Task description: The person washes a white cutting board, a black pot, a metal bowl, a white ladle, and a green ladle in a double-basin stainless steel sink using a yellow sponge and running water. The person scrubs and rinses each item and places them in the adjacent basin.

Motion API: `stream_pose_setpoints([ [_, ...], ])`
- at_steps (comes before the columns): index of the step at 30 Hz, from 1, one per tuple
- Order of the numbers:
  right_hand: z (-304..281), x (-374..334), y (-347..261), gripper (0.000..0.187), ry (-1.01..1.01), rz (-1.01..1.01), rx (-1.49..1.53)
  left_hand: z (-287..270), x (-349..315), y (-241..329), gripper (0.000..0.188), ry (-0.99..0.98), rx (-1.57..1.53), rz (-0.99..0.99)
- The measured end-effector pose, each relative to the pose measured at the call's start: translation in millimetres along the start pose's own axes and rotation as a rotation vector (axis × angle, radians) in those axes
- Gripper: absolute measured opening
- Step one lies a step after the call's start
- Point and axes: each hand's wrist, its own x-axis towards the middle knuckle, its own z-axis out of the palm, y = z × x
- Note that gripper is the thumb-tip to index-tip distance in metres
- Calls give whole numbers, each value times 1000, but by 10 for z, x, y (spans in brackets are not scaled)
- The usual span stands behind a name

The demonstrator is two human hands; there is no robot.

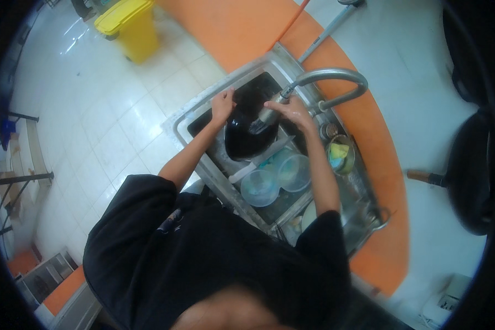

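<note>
My right hand point(296, 113) is closed around the metal spray head point(269, 113) of the tap, and water runs from it. The stream falls into a glossy black bowl-shaped vessel point(246, 144) in the sink point(188, 110). At that vessel's far left rim, my left hand point(223, 105) is closed with the thumb up, gripping the edge. A knife point(265, 155) with a pale handle lies slantwise on the near side of the vessel. Beside it sit two clear plastic tubs point(258, 190), point(296, 171) with bluish contents I cannot make out.
Right of the sink, a yellow sponge point(339, 150) rests in a round container. The curved tap pipe point(351, 77) arches over an orange edge point(382, 143). A black wok point(467, 170) hangs at far right. A yellow bin point(135, 36) stands on the tiled floor.
</note>
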Motion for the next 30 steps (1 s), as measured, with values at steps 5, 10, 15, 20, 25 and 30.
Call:
stream_pose_setpoints([
  [5, -161, -42, 69, 59, 129, -81, -293, -71, 36, 63, 43, 63, -38, -45],
  [10, 26, 211, 151, 48, 267, -185, -38, -265, 80, 31, 42, 23, -79, -48],
  [15, 51, 289, 161, 41, 291, -181, -35, -433, 92, -53, 39, -5, -127, 8],
  [20, -46, 139, 336, 52, 353, -86, -64, -553, 88, -126, 35, -29, -250, -29],
  [25, 209, -26, 997, 65, 734, -90, 150, -607, 196, -284, 31, -56, -376, -174],
  [30, 646, -889, 1827, 55, 652, 142, 471, -778, 221, -571, 27, -190, -553, -370],
])
